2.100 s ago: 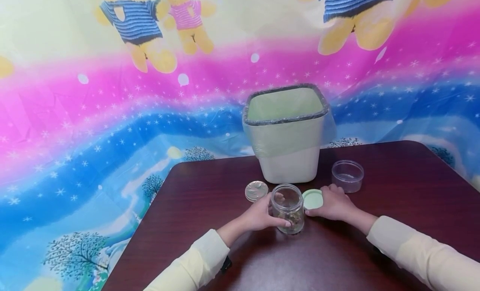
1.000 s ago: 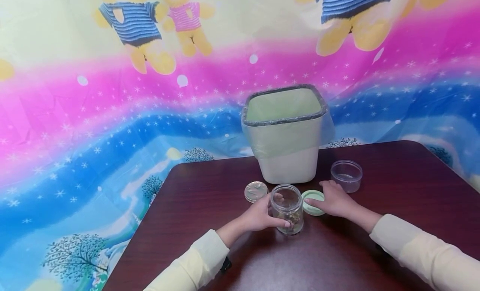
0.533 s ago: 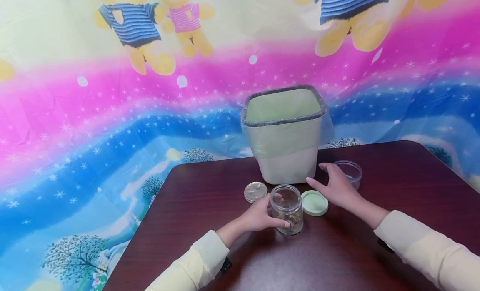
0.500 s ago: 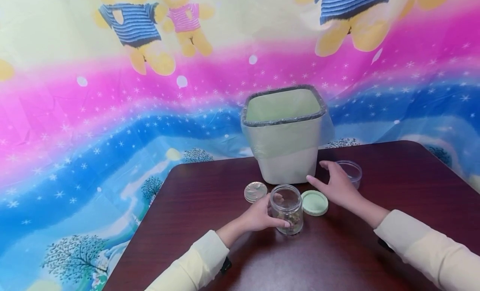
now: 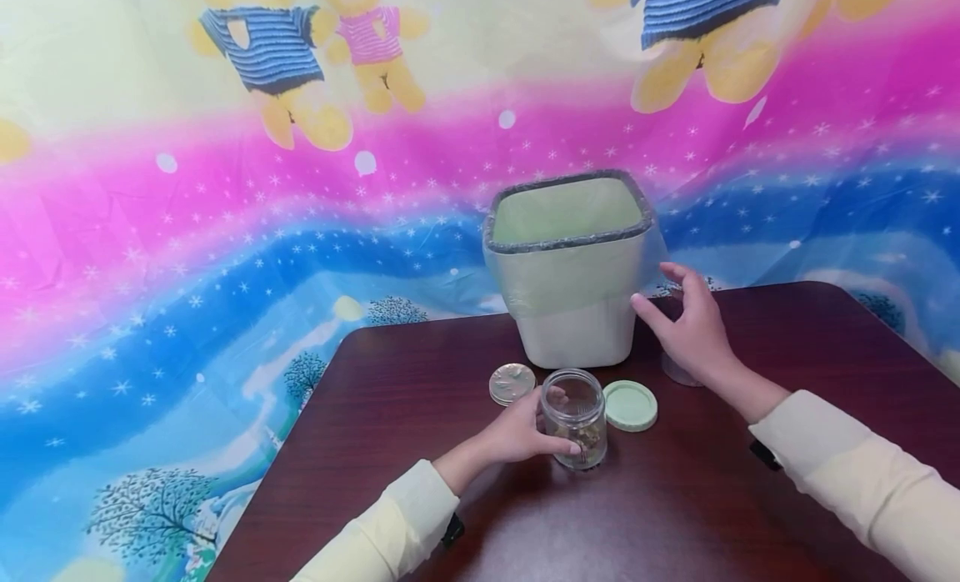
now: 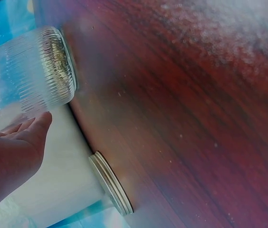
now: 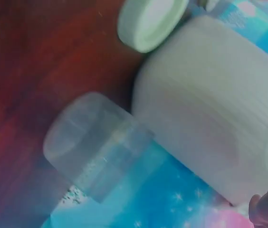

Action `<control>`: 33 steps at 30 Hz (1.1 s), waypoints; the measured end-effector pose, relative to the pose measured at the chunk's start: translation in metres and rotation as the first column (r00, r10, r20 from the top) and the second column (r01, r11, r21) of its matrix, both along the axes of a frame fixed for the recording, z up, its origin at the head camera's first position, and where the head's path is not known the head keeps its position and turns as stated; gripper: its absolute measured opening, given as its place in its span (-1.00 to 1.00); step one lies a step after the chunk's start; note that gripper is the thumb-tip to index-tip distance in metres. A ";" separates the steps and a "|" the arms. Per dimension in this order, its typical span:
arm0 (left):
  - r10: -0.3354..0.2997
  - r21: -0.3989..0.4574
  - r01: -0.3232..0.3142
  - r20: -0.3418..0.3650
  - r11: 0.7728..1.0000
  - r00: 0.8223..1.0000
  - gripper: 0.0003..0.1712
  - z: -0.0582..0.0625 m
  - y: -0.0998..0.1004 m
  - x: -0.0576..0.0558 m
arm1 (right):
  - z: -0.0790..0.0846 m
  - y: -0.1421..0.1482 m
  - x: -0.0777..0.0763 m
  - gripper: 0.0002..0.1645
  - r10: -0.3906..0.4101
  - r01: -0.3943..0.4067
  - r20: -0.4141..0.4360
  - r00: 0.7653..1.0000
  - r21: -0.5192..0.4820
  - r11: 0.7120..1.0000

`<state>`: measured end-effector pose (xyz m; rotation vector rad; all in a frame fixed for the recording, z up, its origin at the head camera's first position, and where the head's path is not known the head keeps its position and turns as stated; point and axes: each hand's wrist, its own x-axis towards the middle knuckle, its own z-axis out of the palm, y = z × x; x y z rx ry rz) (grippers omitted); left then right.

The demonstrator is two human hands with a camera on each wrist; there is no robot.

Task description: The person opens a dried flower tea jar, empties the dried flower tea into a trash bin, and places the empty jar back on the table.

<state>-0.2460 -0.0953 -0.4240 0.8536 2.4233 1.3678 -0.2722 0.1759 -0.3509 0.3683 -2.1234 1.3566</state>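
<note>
My left hand grips a clear glass jar from its left side, thumb across the front and fingertips behind. The jar stands upright and uncapped on the table. Yellow-brown dried bits lie in its bottom, seen through ribbed glass in the left wrist view. My right hand is raised beside the bin's right side, thumb and fingers spread with nothing between them. Behind it a clear plastic tub is mostly hidden in the head view. A pale green lid lies right of the jar.
A white bin with a clear liner folded over its rim stands behind the jar. A silvery metal lid lies left of the jar. The dark red-brown table ends at a patterned cloth backdrop.
My right hand has let go of the green lid, leaving it on the table, and has risen away toward the bin's right side. My left hand and the jar have stayed put.
</note>
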 end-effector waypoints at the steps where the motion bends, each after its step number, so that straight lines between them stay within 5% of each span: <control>1: 0.002 -0.003 -0.002 -0.002 1.000 1.000 -0.23 0.000 0.000 0.000 | 0.004 0.001 -0.001 -0.24 0.004 -0.004 -0.012 1.000 -0.013 1.000; 14: -0.022 0.001 0.022 -0.027 1.000 0.999 -0.20 0.000 -0.001 0.000 | 0.051 0.001 -0.012 -0.28 0.038 -0.042 -0.036 0.999 -0.125 0.991; 23: -0.006 -0.008 0.006 -0.041 1.000 0.999 -0.16 -0.002 -0.001 0.000 | 0.058 0.002 -0.040 -0.25 0.055 -0.053 0.007 0.998 -0.187 0.981; 33: -0.016 0.062 0.015 0.007 0.998 1.000 -0.15 -0.006 -0.001 0.001 | 0.065 -0.003 -0.051 -0.24 0.134 -0.105 0.086 0.987 -0.279 0.955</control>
